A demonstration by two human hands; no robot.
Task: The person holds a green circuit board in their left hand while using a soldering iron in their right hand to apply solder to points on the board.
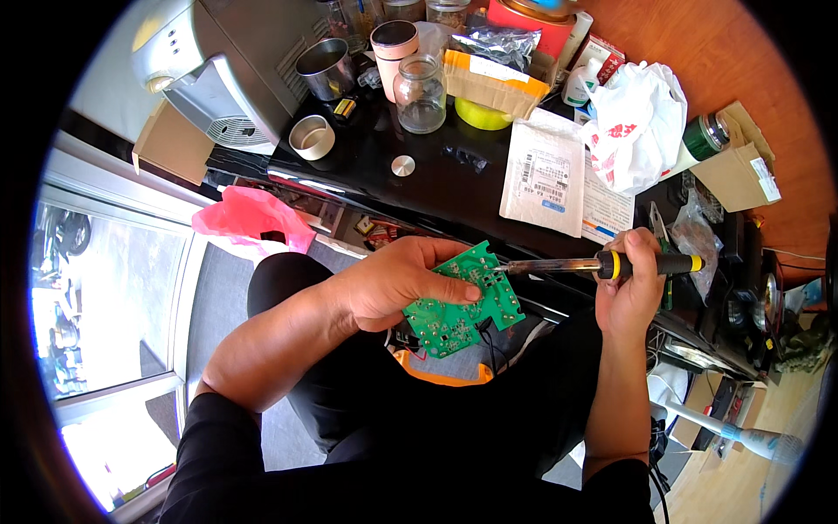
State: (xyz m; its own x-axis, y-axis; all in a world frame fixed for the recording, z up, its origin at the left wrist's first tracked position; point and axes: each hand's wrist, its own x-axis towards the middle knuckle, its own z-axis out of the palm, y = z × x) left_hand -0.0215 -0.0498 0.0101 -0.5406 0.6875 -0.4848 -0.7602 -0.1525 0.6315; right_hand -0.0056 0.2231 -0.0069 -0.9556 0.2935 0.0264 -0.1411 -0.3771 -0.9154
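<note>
A green circuit board (458,316) is held over my lap, its solder side facing up. My left hand (397,284) grips it by the left edge, thumb lying across the top face. In my right hand (630,284) is a soldering iron (659,264) with a black and yellow handle. Its metal shaft points left, and the tip meets or hovers just over the board's upper right part; I cannot tell which. Dark wires (489,336) come off the board's lower side. Beneath it an orange curved piece (445,377) shows, partly hidden by the board and my clothes.
A dark desk (367,188) stands ahead, bearing a glass jar (421,96), a metal cup (312,138), a paper envelope (543,175) and a white plastic bag (637,122). A water dispenser (227,79) is at the far left. A pink bag (249,218) hangs below the desk's edge.
</note>
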